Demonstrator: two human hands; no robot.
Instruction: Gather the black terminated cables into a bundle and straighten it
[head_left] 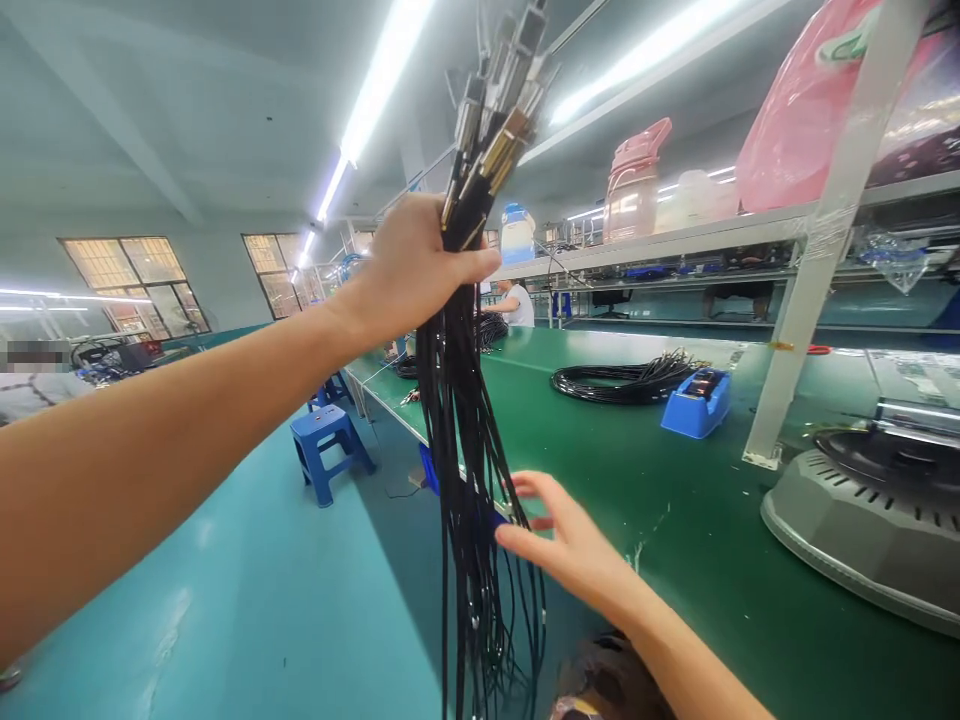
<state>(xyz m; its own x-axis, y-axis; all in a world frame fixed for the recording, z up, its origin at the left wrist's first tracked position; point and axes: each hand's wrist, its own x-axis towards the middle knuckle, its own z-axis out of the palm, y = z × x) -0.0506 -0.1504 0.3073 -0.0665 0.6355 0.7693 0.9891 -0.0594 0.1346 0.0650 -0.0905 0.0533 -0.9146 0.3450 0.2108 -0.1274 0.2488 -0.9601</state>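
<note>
My left hand (pixel 411 266) is raised high and grips a thick bundle of black cables (pixel 457 420) just below their metal-tipped connectors (pixel 499 130). The cables hang down in long loose strands past the bottom of the view. My right hand (pixel 564 548) is lower, with its fingers spread and open. Its fingertips are at or very near the hanging strands, holding nothing. Under it lies the green workbench top (pixel 660 480).
A coil of black cable (pixel 622 381) and a blue tape dispenser (pixel 697 405) sit on the bench. A grey round machine (pixel 847 530) stands at right, beside a white shelf post (pixel 814 250). A blue stool (pixel 328 450) stands on the teal floor. A person (pixel 517 305) sits farther down the bench.
</note>
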